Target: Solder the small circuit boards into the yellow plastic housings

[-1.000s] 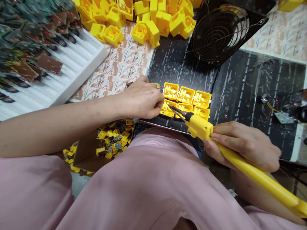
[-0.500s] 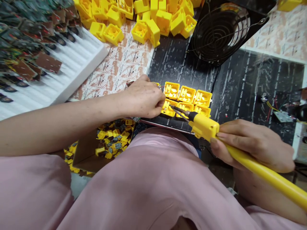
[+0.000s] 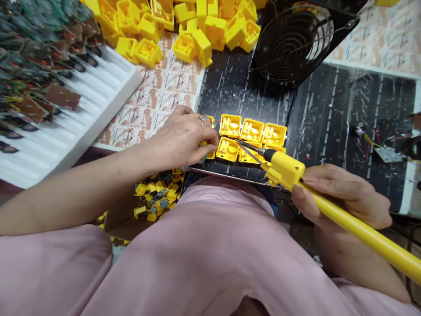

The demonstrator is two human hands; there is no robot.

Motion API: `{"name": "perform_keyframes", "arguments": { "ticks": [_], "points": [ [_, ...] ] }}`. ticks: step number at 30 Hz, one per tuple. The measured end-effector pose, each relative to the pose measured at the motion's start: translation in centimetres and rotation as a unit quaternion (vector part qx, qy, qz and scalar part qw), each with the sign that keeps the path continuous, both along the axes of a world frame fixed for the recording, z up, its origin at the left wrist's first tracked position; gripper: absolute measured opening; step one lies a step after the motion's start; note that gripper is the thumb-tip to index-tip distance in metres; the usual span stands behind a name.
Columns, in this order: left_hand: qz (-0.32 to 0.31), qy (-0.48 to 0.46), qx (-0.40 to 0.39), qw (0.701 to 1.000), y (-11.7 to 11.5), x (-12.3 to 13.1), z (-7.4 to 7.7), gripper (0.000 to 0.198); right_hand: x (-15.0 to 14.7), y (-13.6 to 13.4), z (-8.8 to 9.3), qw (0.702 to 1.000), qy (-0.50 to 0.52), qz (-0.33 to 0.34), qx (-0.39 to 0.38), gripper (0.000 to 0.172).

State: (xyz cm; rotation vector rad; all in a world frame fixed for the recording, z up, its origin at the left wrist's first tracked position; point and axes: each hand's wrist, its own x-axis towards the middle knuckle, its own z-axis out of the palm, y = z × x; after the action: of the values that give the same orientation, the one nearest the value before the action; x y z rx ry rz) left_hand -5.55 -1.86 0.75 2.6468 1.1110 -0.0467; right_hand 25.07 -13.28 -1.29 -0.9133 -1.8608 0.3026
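Left hand: My left hand [image 3: 182, 138] is at 11 o'clock, with a ring on one finger and the forearm coming in from 9 o'clock.

Left fingers: My fingers [image 3: 210, 141] are curled down and pinched together at the left end of the housings. Whatever lies between them is hidden, so I cannot tell what they grasp.

Right hand: My right hand [image 3: 342, 197] is at 2 o'clock, clenched around the long yellow handle [image 3: 362, 232] of a soldering tool [image 3: 284, 172].

Tool tips: Two thin metal tips [image 3: 250, 151] reach toward 10 o'clock over the front row. I cannot tell whether they touch the middle housing or sit just above it.

Housings: Six open yellow plastic housings [image 3: 251, 130] lie at 12 o'clock in two rows of three, side by side on a black mat [image 3: 237, 92] printed "BENCH".

In the way: The tool's yellow head covers much of the front right housing, and my left hand blocks the view past the row's left end.

Around: A wire-guarded fan [image 3: 292, 44] stands at 1 o'clock, and a heap of yellow housings [image 3: 204, 30] lies at 12 o'clock beyond the mat. Circuit boards [image 3: 36, 74] sit in a white foam tray [image 3: 98, 118] at 10 o'clock. A cardboard box [image 3: 120, 217] of small yellow parts [image 3: 154, 197] is at 11 o'clock, against my pink clothing [image 3: 197, 254].
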Motion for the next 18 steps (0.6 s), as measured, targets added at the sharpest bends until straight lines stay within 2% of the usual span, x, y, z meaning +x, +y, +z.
{"name": "perform_keyframes", "arguments": {
  "ticks": [4,7,12,15,18],
  "points": [
    [0.040,-0.016,0.021,0.999,0.1,0.6,-0.9,0.031,-0.6,0.0,-0.3,1.000,-0.025,-0.018,0.002,0.038],
    [0.038,-0.003,0.039,0.999,0.3,1.6,-1.3,0.031,-1.1,0.1,-0.3,0.996,-0.075,-0.039,0.014,0.039],
    [0.033,0.048,0.039,0.998,0.4,2.4,-0.8,0.031,-1.6,0.0,-0.7,0.999,-0.029,-0.017,0.016,0.026],
    [0.021,0.080,0.032,0.996,0.5,2.6,-0.3,0.032,-1.9,0.3,-0.8,0.999,-0.047,-0.016,0.016,0.026],
    [0.006,0.072,0.031,0.997,0.7,2.6,-0.1,0.033,-2.3,0.8,-0.4,0.997,-0.066,-0.006,0.029,0.025]
  ]
}}
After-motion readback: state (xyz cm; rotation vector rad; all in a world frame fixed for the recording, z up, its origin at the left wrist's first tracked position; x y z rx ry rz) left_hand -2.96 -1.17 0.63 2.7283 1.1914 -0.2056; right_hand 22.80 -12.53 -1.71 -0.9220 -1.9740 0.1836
